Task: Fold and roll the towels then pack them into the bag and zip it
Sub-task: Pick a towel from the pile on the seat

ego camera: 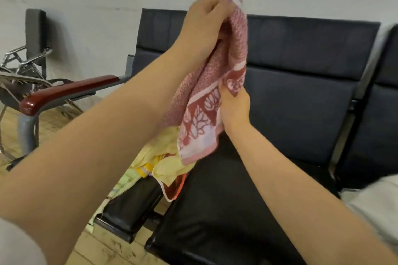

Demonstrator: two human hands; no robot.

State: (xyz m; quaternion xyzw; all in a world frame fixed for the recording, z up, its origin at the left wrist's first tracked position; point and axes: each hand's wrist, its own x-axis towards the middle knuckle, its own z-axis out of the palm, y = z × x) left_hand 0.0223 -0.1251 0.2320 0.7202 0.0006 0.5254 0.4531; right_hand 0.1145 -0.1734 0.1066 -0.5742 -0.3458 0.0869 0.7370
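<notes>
A pink and dark red towel [202, 101] with a white leaf pattern hangs in the air over the black seats. My left hand [206, 19] grips its top end, held high. Lower down, my right hand [234, 107] pinches the towel's right edge near the patterned border. Beneath the towel a heap of yellow cloth [165, 157] lies on the seat, with red and orange fabric under it. I see no bag that I can make out.
A row of black padded seats [290, 97] runs along the white wall. A dark red wooden armrest [64, 92] juts out at the left. A metal-framed chair [28, 64] stands further left on the wooden floor [103, 241].
</notes>
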